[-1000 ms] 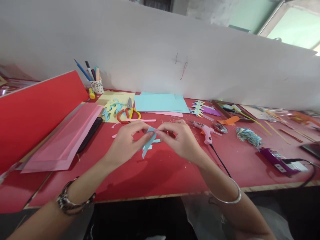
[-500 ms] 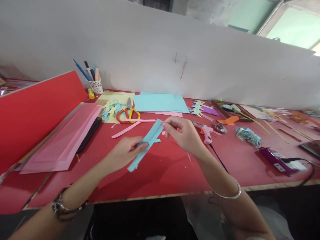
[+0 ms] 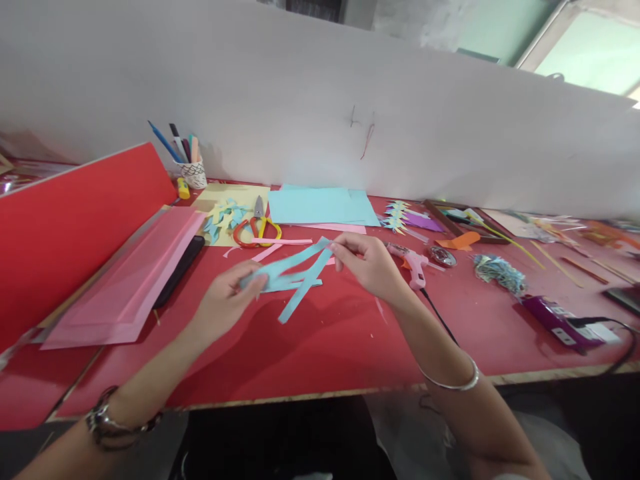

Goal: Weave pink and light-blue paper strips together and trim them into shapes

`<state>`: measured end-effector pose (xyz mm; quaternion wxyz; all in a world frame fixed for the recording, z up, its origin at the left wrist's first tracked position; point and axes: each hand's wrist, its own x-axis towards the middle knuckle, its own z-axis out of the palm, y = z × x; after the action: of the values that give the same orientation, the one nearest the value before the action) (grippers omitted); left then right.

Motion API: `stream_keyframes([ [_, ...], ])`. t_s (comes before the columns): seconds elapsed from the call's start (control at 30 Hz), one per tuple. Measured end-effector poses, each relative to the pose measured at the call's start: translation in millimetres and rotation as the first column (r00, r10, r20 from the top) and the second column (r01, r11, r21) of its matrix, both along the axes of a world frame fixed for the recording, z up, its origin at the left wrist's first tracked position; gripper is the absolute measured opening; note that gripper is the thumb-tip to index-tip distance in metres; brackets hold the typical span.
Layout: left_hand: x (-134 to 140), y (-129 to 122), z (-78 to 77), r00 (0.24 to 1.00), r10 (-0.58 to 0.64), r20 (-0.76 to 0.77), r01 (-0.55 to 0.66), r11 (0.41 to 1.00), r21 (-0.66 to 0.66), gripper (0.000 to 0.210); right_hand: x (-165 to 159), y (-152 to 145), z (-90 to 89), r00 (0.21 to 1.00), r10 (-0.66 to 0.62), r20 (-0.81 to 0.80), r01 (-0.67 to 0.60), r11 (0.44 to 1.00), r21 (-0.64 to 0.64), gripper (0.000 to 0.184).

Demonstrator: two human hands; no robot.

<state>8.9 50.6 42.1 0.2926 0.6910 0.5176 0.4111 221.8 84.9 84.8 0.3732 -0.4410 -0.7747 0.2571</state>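
Light blue paper strips (image 3: 306, 291) fan apart between my two hands, above the red table. My left hand (image 3: 230, 293) is closed on the strips' left ends, which are blurred by motion. The fingertips of my right hand (image 3: 363, 261) pinch the upper right ends, where the strips come together. Below them on the table lies another thin blue strip (image 3: 316, 283). Just behind are pink paper strips (image 3: 280, 241) and scissors (image 3: 257, 223) with red and yellow handles.
Blue paper sheets (image 3: 310, 205) lie at the back. Left are pink sheets (image 3: 125, 280), a dark flat object (image 3: 180, 270) and a pen cup (image 3: 193, 173). Right are a pink glue gun (image 3: 415, 267), a yarn bundle (image 3: 499, 273) and a purple power box (image 3: 557, 323) with a cord.
The blue paper, held together before, has spread into separate strips. My left hand has moved left and slightly up; my right hand has barely moved.
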Motion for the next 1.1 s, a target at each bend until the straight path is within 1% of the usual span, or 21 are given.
stream_keyframes([
  [0.03, 0, 1, -0.3, 0.995, 0.089, 0.035, -0.090, 0.996, 0.022, 0.026, 0, 1, -0.8, 1.000, -0.002, -0.002, 0.002, 1.000, -0.005, 0.030],
  [0.07, 0, 1, -0.5, 0.988, 0.144, 0.054, -0.146, 0.989, 0.029, 0.027, 0, 2, -2.0, 1.000, -0.003, -0.001, 0.003, 1.000, -0.014, 0.031],
  [0.13, -1, 2, -1.2, 0.985, 0.164, 0.057, -0.165, 0.986, 0.005, 0.031, 0, 5, -5.2, 1.000, -0.004, 0.006, 0.004, 0.999, -0.044, 0.030],
  [0.2, -3, 2, -3.3, 0.991, 0.127, 0.049, -0.126, 0.991, -0.037, 0.037, 0, 9, -8.5, 1.000, -0.011, 0.009, 0.012, 0.998, -0.068, 0.029],
  [0.27, -6, 2, -7.3, 0.999, 0.033, 0.024, -0.031, 0.994, -0.108, 0.041, 2, 13, -11.1, 1.000, -0.016, 0.010, 0.016, 0.997, -0.076, 0.029],
  [0.3, -9, 2, -9.8, 0.999, -0.052, -0.005, 0.050, 0.985, -0.167, 0.041, 3, 15, -12.0, 1.000, -0.016, 0.011, 0.017, 0.997, -0.077, 0.029],
  [0.33, -12, 3, -12.3, 0.986, -0.161, -0.043, 0.146, 0.959, -0.241, 0.041, 4, 16, -12.7, 1.000, -0.014, 0.012, 0.015, 0.997, -0.076, 0.028],
  [0.37, -15, 3, -14.5, 0.958, -0.275, -0.084, 0.236, 0.918, -0.319, 0.039, 5, 17, -13.1, 1.000, -0.008, 0.016, 0.009, 0.997, -0.076, 0.028],
  [0.4, -18, 5, -16.0, 0.923, -0.364, -0.126, 0.296, 0.879, -0.375, 0.035, 6, 18, -13.3, 1.000, 0.003, 0.024, -0.001, 0.997, -0.074, 0.028],
  [0.43, -20, 6, -16.7, 0.897, -0.409, -0.167, 0.319, 0.861, -0.397, 0.030, 6, 18, -13.5, 0.999, 0.018, 0.035, -0.016, 0.997, -0.071, 0.028],
  [0.47, -21, 8, -16.2, 0.895, -0.396, -0.202, 0.303, 0.876, -0.376, 0.028, 6, 18, -13.6, 0.998, 0.037, 0.050, -0.034, 0.997, -0.070, 0.028],
  [0.5, -21, 10, -14.5, 0.912, -0.342, -0.225, 0.263, 0.911, -0.318, 0.028, 5, 17, -13.9, 0.996, 0.059, 0.068, -0.054, 0.996, -0.069, 0.027],
  [0.57, -15, 14, -8.0, 0.968, -0.166, -0.188, 0.134, 0.976, -0.174, 0.035, 2, 15, -14.8, 0.990, 0.099, 0.105, -0.092, 0.993, -0.070, 0.026],
  [0.6, -10, 16, -3.8, 0.975, -0.152, -0.161, 0.131, 0.982, -0.134, 0.037, 0, 13, -15.3, 0.986, 0.117, 0.119, -0.109, 0.992, -0.070, 0.025],
  [0.67, 4, 20, 4.2, 0.976, -0.176, -0.126, 0.169, 0.984, -0.060, 0.036, -4, 10, -16.1, 0.978, 0.154, 0.139, -0.145, 0.986, -0.077, 0.023],
  [0.73, 17, 24, 9.6, 0.967, -0.229, -0.108, 0.228, 0.973, -0.017, 0.032, -6, 6, -16.7, 0.971, 0.187, 0.151, -0.175, 0.981, -0.089, 0.021],
  [0.77, 23, 26, 10.8, 0.970, -0.224, -0.095, 0.226, 0.974, 0.014, 0.031, -7, 5, -17.0, 0.968, 0.196, 0.156, -0.183, 0.979, -0.093, 0.021],
  [0.83, 30, 28, 10.8, 0.971, -0.225, -0.081, 0.228, 0.973, 0.030, 0.028, -6, 3, -18.3, 0.966, 0.198, 0.165, -0.185, 0.978, -0.093, 0.024],
  [0.93, 32, 31, 7.4, 0.972, -0.230, -0.046, 0.231, 0.973, 0.018, 0.025, -4, 1, -22.8, 0.970, 0.175, 0.169, -0.167, 0.984, -0.062, 0.024],
  [1.03, 31, 33, 3.7, 0.976, -0.213, 0.035, 0.214, 0.977, -0.024, 0.021, -3, 1, -29.4, 0.979, 0.080, 0.186, -0.090, 0.995, 0.046, 0.017],
  [1.1, 32, 35, 1.9, 0.976, -0.185, 0.117, 0.192, 0.980, -0.059, 0.020, -4, 0, -33.2, 0.981, 0.008, 0.196, -0.036, 0.990, 0.137, 0.017],
])
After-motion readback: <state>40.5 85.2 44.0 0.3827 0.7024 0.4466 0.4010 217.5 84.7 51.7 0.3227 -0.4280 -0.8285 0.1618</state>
